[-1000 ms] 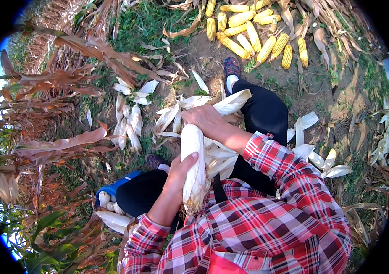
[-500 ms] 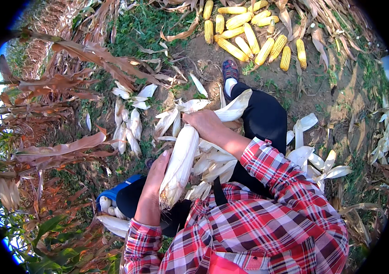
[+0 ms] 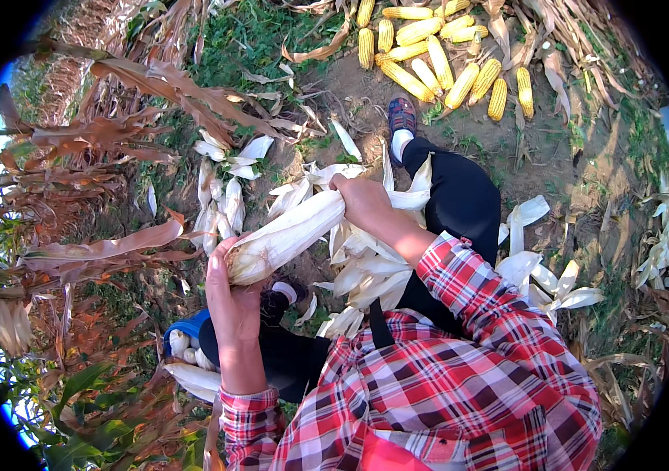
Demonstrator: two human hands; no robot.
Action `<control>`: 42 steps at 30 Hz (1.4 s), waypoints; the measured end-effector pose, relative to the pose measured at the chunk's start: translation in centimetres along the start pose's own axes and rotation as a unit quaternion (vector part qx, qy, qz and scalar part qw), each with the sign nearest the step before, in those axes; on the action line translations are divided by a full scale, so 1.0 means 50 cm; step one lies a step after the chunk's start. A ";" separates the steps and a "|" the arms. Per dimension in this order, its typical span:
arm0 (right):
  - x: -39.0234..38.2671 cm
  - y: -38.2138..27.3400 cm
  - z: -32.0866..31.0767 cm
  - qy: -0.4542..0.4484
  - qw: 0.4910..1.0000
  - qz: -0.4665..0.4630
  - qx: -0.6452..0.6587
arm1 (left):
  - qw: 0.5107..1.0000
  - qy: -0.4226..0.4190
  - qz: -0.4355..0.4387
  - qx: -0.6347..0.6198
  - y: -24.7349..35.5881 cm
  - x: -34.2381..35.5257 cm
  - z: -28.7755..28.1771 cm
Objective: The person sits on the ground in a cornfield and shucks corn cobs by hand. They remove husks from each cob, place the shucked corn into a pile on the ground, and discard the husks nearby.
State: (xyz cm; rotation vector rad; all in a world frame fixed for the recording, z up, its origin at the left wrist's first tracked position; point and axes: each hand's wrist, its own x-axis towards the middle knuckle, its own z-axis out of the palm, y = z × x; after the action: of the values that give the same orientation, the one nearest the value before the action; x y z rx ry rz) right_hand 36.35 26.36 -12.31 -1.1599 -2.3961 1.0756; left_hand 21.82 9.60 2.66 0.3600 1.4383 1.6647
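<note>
A husked-over ear of corn [image 3: 286, 237], pale and dry, spans the space between my two hands, tilted with its silk end lower left. My right hand [image 3: 363, 206] is closed around its far end, where loose husk leaves [image 3: 411, 195] stick out to the right. At the silk end, my left hand [image 3: 234, 306] holds the ear with the thumb raised along its side; the fingers are partly hidden behind it. Beneath the ear, torn husks [image 3: 370, 271] lie between my legs.
Bare yellow corn cobs [image 3: 421, 55] lie on the soil ahead, beyond my shoe [image 3: 402, 118]. A blue container [image 3: 189, 326] with pale ears stands at my left leg. Dry cornstalks [image 3: 99, 169] crowd the left side. More husks [image 3: 234, 196] lie front left and others [image 3: 542, 271] at right.
The ear's silk end has swung left and away from my body. My left hand has moved left with it, from the ear's side to its tip, while my right hand keeps its grip.
</note>
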 end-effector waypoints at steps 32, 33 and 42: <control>-0.044 -0.004 0.036 -0.204 0.940 -0.124 0.244 | 0.961 0.066 -0.177 -0.202 -0.189 0.174 -0.212; -0.037 -0.005 0.043 -0.211 0.942 -0.106 0.238 | 0.946 0.059 -0.180 -0.264 -0.182 0.175 -0.191; -0.034 0.008 0.053 -0.223 0.956 -0.027 0.187 | 0.958 0.097 -0.075 -0.257 -0.129 0.230 -0.149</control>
State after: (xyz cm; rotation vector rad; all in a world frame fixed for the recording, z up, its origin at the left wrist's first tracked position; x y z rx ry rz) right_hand 36.26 23.88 -14.31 -0.7794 -2.3518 1.8352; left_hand 12.72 13.11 -8.97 -0.2058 1.0775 1.9067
